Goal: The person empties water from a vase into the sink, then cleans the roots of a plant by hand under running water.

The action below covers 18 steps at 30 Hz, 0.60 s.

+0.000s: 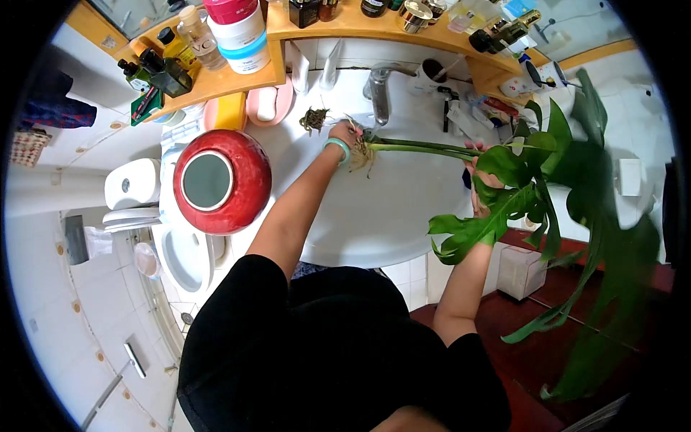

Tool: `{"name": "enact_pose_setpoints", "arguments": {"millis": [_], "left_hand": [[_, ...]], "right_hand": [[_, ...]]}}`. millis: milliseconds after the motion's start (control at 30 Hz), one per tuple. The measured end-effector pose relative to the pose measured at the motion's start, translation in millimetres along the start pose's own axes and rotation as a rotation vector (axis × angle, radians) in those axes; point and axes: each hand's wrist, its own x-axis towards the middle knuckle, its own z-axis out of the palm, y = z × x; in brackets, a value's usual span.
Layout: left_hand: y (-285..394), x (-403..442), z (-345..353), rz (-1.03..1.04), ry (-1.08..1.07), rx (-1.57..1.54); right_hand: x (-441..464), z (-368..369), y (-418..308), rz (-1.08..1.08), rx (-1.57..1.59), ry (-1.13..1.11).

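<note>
A large leafy plant (509, 167) lies sideways over the white sink (381, 223), its roots pointing left and its broad leaves spreading right. My left hand (344, 133), with a pale green bangle at the wrist, is closed around the root end, and pale roots hang below it. Partly hidden by leaves, my right hand (484, 180) holds the stems near the leaves. A small dark clump of roots (313, 120) rests on the sink's back rim, left of my left hand. The faucet (379, 93) stands just behind the root end.
An upside-down red pot (252, 180) sits left of the sink. Soap dishes (270, 104) stand behind it. A wooden shelf (317, 30) with bottles and jars runs along the back. A cup (426, 78) and tubes stand at the back right. A toilet (183, 255) is at the left.
</note>
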Motion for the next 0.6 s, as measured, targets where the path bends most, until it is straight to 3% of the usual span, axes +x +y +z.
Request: {"name": "enact_pose_setpoints", "arguments": {"millis": [33, 67, 100, 133, 233, 400, 533, 600], "left_hand": [[-20, 17, 9, 0.002, 0.001, -0.003], [-57, 46, 26, 0.009, -0.035, -0.211], [-76, 62, 36, 0.018, -0.073, -0.418], [-61, 53, 30, 0.021, -0.072, -0.421], [-5, 15, 5, 0.195, 0.036, 0.067], [-19, 29, 10, 0.038, -0.152, -0.346], [3, -7, -7, -0.05, -0.019, -0.355], [18, -30, -17, 0.093, 0.191, 0.011]], "right_hand": [[1, 7, -2, 0.205, 0.45, -0.036], [-3, 53, 4, -0.132, -0.065, 0.017], [-6, 66, 5, -0.3, -0.327, 0.02], [-8, 79, 6, -0.47, -0.585, 0.067], [-15, 78, 3, -0.425, -0.463, 0.248], [-23, 80, 0, -0.356, -0.475, 0.283], [-27, 81, 4, -0.294, -0.454, 0.284], [-30, 85, 5, -0.286, -0.448, 0.294]]}}
